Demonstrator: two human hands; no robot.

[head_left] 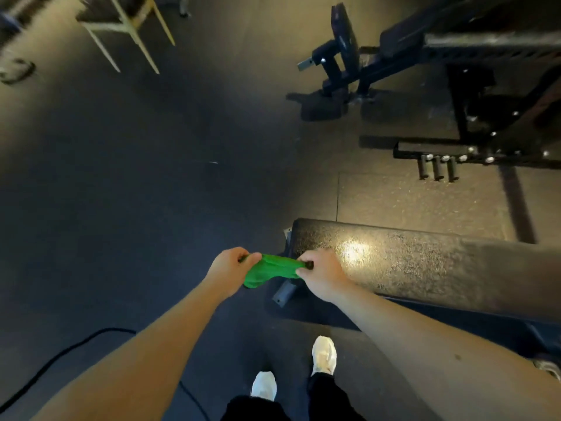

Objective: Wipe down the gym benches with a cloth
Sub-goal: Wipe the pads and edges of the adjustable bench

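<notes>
Head view, looking down. At the far left one black cable [60, 357] curves across the dark rubber floor [151, 192]. Above it, by the upper left edge, lies one dark ring [16, 72]. Near it stand the pale legs of one wooden frame [130, 34]. Between these and the benches the floor opens wide and bare, right up to the surface's left end.

The left hand [232, 268] pinches one end of the single green cloth [273, 270], fingers curled round it. The cloth stretches between both hands in the air, its lower left part sagging, just off the left end of the surface. The right hand [318, 276] pinches the other end, fingers likewise curled. It overlaps the surface's near left corner; whether it touches the pad cannot be told.

Below the hands stand two white shoes [264, 385] on the floor, close to the surface's near edge.

The surface [425, 268], the black padded top of a flat gym bench, runs from its rounded left end to the right edge of the view, with a bright glare near that left end. A grey foot bar [283, 294] juts out under the left end.

Beyond its far edge a strip of speckled floor separates it from a black rack [461, 123], whose base bar carries three short pegs [437, 168]. At the upper right stands a second bench, an adjustable bench [394, 41], well apart from the cloth.
</notes>
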